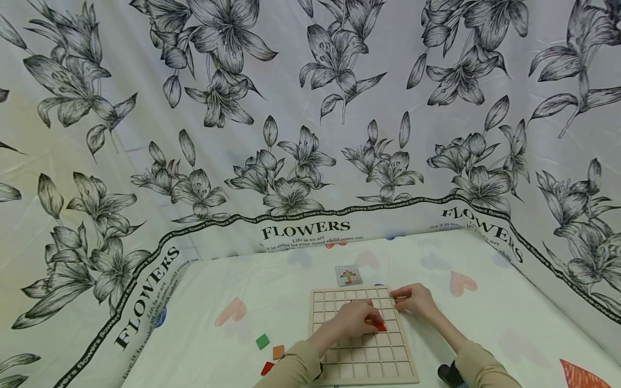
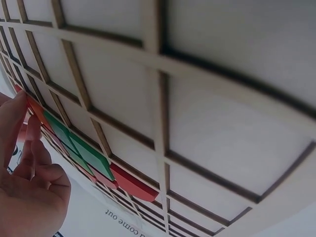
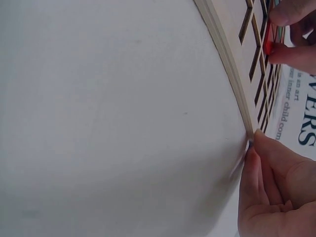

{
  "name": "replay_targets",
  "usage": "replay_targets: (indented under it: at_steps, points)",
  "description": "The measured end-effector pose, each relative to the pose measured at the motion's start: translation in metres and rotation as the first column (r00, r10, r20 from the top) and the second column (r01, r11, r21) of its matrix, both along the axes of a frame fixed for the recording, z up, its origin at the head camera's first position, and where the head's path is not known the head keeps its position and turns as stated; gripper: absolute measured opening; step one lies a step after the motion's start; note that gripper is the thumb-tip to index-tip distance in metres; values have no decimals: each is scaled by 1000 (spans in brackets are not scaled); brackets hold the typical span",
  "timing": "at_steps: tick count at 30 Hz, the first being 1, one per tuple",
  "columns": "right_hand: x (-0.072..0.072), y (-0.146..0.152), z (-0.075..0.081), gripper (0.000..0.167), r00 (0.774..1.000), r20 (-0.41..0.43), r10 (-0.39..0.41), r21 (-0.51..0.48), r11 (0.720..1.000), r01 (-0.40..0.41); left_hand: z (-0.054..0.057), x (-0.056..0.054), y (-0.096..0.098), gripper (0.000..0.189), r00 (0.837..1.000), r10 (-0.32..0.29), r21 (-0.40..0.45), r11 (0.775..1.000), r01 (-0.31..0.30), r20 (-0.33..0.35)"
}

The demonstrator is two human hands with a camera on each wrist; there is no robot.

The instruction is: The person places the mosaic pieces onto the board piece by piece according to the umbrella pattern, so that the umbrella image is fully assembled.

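Note:
A wooden grid board lies on the cloth in the head view. Over its middle, my left hand pinches a red tile between thumb and finger, at the grid's surface. My right hand grips the board's upper right edge, and the right wrist view shows thumb and fingertips on that wooden rim. Along one band of cells in the left wrist view sit an orange tile, green tiles and another red tile. From the head, the left hand hides most of these.
Left of the board lie a loose green tile, an orange tile and a red tile. Beyond its far edge is a small card with a coloured pattern on a grid. A dark object lies by the right sleeve. Flower-printed curtains surround the surface.

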State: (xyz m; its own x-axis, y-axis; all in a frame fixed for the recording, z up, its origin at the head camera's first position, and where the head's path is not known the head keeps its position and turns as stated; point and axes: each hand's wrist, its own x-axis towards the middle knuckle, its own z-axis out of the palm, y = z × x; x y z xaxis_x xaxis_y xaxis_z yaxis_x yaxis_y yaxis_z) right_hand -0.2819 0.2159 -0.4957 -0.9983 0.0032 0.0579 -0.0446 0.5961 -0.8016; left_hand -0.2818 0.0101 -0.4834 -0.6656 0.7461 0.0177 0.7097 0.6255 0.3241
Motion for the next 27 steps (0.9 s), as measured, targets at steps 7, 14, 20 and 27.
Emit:
replay_targets:
  at_steps: [7, 14, 20, 27]
  points:
    - [-2, 0, -3, 31, 1000, 5, -7, 1, 1000, 7, -1, -4, -8, 15, 999, -44, 24, 999, 44, -15]
    - [-3, 1, -5, 30, 1000, 6, -17, 7, 1000, 17, 9, -7, -26, 16, 995, -19, 191, 982, -1, 102]
    - [-3, 1, -6, 30, 1000, 7, -21, 5, 1000, 21, 12, -12, -56, 19, 938, 8, 373, 916, -146, 347]
    - [-4, 1, -6, 30, 1000, -6, -19, 15, 1000, 19, 13, -20, -108, 22, 877, 110, 377, 873, -311, 468]
